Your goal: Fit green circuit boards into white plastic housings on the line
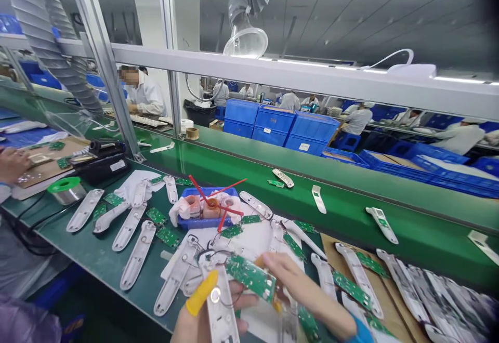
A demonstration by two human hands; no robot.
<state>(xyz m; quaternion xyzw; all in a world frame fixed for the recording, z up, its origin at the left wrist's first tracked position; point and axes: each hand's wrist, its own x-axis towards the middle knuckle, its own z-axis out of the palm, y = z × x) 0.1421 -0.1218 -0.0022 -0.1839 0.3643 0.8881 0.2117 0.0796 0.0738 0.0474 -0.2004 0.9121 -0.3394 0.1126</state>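
Observation:
My left hand (191, 322) is closed around a long white plastic housing (221, 306), a yellow finger cot on its thumb. Thin dark wires run from the top of this housing towards a green circuit board (251, 276), which is tilted above it. Fingers of my right hand (286, 275) grip the board at its right edge; they also wear finger cots and are partly hidden behind it. Just beyond both hands stands a blue tray (202, 222) with small jars, white tissue and red sticks. Other wired housings (138, 254) and boards (168, 237) lie around them.
A green conveyor belt (249, 169) with scattered white parts runs behind the bench. Left stand a solder wire spool (67, 191) and a black tool holder (101, 169); a co-worker's hand (13, 163) is at the edge. Housings crowd a cardboard sheet (331, 244) at right.

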